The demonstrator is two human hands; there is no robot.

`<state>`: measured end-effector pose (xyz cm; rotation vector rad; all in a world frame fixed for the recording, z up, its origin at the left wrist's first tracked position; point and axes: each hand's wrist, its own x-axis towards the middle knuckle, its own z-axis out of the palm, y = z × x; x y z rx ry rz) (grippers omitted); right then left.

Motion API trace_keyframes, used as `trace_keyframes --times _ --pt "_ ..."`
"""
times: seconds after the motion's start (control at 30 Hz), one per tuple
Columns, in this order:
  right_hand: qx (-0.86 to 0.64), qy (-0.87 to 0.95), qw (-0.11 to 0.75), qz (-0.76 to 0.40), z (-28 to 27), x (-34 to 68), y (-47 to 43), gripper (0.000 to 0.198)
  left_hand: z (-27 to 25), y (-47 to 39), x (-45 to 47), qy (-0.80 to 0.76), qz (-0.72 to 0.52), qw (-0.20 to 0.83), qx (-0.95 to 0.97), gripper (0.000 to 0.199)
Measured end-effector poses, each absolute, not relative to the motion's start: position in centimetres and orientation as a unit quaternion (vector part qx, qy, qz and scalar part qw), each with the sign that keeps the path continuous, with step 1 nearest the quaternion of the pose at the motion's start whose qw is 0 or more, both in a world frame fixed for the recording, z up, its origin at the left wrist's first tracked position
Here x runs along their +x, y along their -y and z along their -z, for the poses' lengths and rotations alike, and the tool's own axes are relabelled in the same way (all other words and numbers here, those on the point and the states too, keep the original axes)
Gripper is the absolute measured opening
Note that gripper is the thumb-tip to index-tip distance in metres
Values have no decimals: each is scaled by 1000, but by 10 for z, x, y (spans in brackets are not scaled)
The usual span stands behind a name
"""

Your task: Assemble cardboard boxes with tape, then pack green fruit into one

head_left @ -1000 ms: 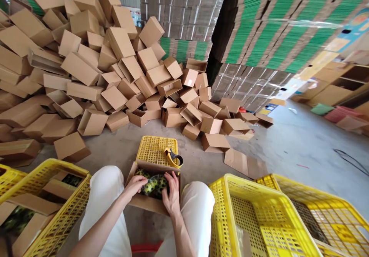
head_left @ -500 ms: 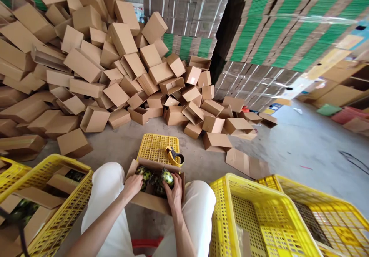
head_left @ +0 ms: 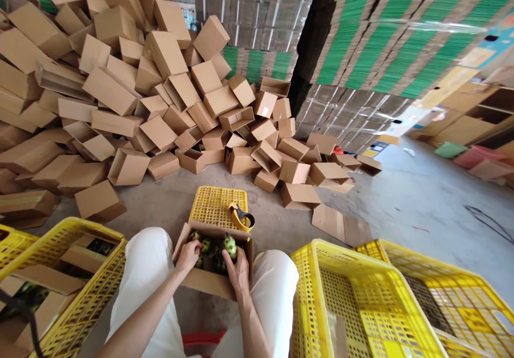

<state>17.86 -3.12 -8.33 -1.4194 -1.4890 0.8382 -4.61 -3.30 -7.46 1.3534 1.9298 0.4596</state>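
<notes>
An open cardboard box (head_left: 209, 281) sits between my knees with several rounded, green, dark-spotted pieces inside, likely fruit. My left hand (head_left: 189, 255) reaches over its left side, fingers closed around a green spotted piece (head_left: 205, 245). At the right side, my right hand (head_left: 240, 273) grips another spotted piece (head_left: 229, 246), which stands upright, between thumb and fingers. Just beyond the box, a yellow-and-black tape dispenser (head_left: 242, 218) rests on an upturned yellow crate (head_left: 214, 204). The lower parts of the pieces are hidden by my hands and the box walls.
A large heap of empty cardboard boxes (head_left: 160, 133) spreads ahead. To my left, a yellow crate (head_left: 76, 224) holds filled boxes. Two yellow crates stand on my right, the nearer one (head_left: 317, 272) beside my knee. Stacks of flattened cartons (head_left: 353, 37) rise behind.
My right hand has shifted slightly down on its piece, which now shows more above my fingers. My left hand has moved slightly right over its piece. The view has turned a little.
</notes>
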Motion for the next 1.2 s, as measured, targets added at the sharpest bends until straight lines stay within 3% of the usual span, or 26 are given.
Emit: trace_keyframes --times 0.23,0.33,0.4,0.47,0.57,0.73,0.97,1.2 --pt "-534 666 436 -284 88 177 33 63 54 34 -39 -700 -330 427 468 29" --pt "-492 732 392 -260 82 173 37 73 35 31 -29 -648 -352 478 478 31" --pt "-478 742 386 -267 77 171 39 68 24 26 -22 -589 -347 529 502 34" --pt "-481 716 407 -300 73 171 38 59 19 21 -18 -579 -315 533 530 41" --pt "-510 613 449 -403 67 175 33 57 25 17 -23 -664 -226 455 548 42" --pt "-554 426 474 -535 61 184 24 74 56 31 -42 -745 -67 385 540 18" --pt "-532 418 479 -560 57 184 22 76 79 28 -32 -768 40 370 521 74" --pt "-529 380 506 -565 68 185 24 79 81 26 -25 -777 5 397 488 65"
